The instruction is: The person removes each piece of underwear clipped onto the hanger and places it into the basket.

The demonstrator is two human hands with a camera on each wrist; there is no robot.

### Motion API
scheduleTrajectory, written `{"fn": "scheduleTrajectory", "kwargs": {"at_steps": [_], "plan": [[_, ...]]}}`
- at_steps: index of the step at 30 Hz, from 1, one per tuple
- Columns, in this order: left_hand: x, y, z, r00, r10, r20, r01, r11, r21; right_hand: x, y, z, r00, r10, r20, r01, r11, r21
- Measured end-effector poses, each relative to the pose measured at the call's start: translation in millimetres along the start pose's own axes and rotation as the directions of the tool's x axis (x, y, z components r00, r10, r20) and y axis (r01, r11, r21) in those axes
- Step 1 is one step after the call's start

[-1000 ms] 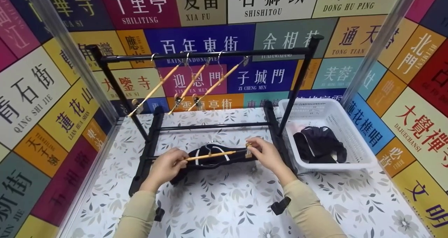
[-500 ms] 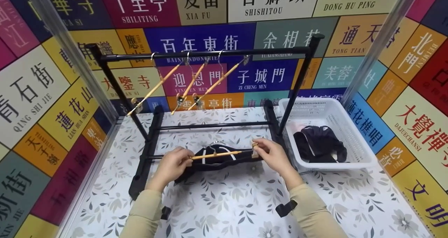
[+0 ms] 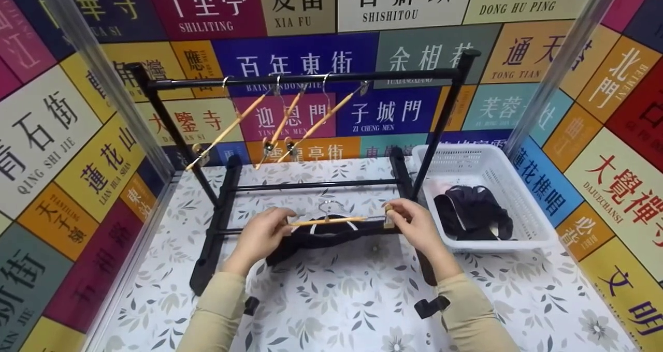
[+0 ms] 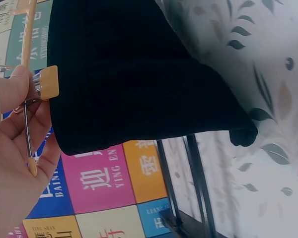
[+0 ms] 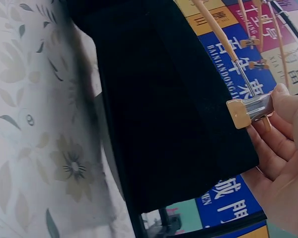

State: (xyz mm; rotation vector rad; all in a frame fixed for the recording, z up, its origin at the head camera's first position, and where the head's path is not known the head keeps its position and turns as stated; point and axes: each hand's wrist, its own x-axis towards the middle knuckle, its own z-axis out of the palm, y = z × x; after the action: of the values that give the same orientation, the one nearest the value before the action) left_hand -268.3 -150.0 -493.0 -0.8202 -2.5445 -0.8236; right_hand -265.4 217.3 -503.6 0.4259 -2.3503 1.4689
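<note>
A wooden clip hanger with a metal hook is held level above the table by both hands. Black cloth, a garment with white lines, hangs from its clips. My left hand pinches the hanger's left end at the clip; in the left wrist view that tan-padded clip bites the cloth's edge. At the other end, the thumb and fingers of my right hand pinch the right clip, which also sits on the black cloth. The garment's exact kind is not clear.
Behind the hands stands a black rack, with several wooden clip hangers on its top bar. A white plastic basket to the right holds dark clothes. Leaf-patterned cloth covers the table.
Both hands have lifted the hanger and garment slightly and shifted them to the right. The hanger's hook now stands more upright. The hangers on the rack sway a little.
</note>
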Motion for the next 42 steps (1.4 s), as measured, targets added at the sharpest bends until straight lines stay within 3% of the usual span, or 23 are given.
{"fn": "scheduleTrajectory", "kwargs": {"at_steps": [5,12,16,20,28,42], "plan": [[8.0,7.2,-3.0,1.0,-0.008,0.001,0.008,1.0,-0.015,1.1,-9.6,-6.7,0.997,-0.05,-0.057,0.05,0.999,-0.009],[15.4,16.2,-6.8,1.0,-0.02,0.007,0.02,0.999,-0.028,-2.4,-53.5,-21.4,0.981,-0.177,-0.083,0.175,0.984,-0.025],[18.6,19.2,-7.3,1.0,-0.007,0.0,0.007,1.0,-0.021,-2.1,-58.1,-25.8,0.973,-0.21,-0.092,0.207,0.978,-0.041],[19.0,18.8,-3.9,1.0,-0.009,0.013,0.009,1.0,-0.018,-2.0,-46.3,-25.6,0.979,-0.184,-0.082,0.181,0.982,-0.045],[13.3,14.7,10.2,0.999,-0.027,0.027,0.028,0.999,-0.036,-4.3,1.9,-19.7,0.994,-0.097,-0.054,0.095,0.995,-0.042],[11.9,11.2,28.1,0.999,-0.045,0.026,0.045,0.999,0.015,-11.6,20.4,-15.6,0.999,-0.032,-0.037,0.029,0.998,-0.057]]}}
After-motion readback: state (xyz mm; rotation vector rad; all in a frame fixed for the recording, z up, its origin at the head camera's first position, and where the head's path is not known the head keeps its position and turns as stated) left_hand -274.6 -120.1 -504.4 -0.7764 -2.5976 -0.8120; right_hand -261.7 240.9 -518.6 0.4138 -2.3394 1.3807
